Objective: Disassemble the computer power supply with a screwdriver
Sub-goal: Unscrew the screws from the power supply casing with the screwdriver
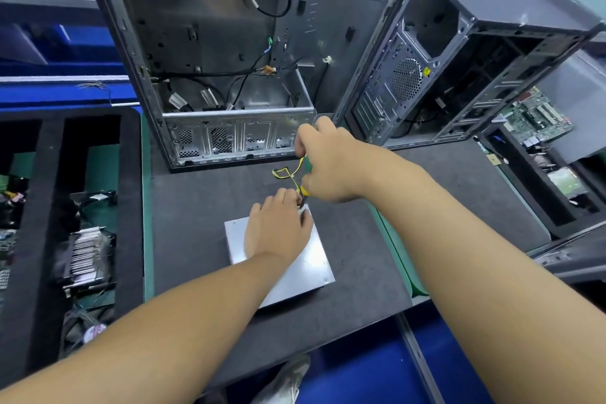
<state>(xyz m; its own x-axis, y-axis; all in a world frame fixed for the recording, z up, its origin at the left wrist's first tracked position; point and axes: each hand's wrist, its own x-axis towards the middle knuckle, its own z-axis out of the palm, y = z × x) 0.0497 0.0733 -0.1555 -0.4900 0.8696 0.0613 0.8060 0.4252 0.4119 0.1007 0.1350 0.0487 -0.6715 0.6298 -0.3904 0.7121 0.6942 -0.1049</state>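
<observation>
A flat silver power supply (308,269) lies on the dark mat in front of me. My left hand (277,229) rests on its top near the far corner, fingers relaxed beside the screwdriver's tip. My right hand (331,164) grips a green and yellow screwdriver (304,191) upright over that far corner; most of its handle is hidden in my fist. Yellow and black wires (284,172) loop up from the far end of the supply, just left of my right hand.
An open, emptied computer case (229,52) stands behind the supply, a second case (459,62) to its right. Black foam trays hold a heatsink (87,256) at left and circuit boards (537,118) at right. The mat's front edge (295,361) lies near my body.
</observation>
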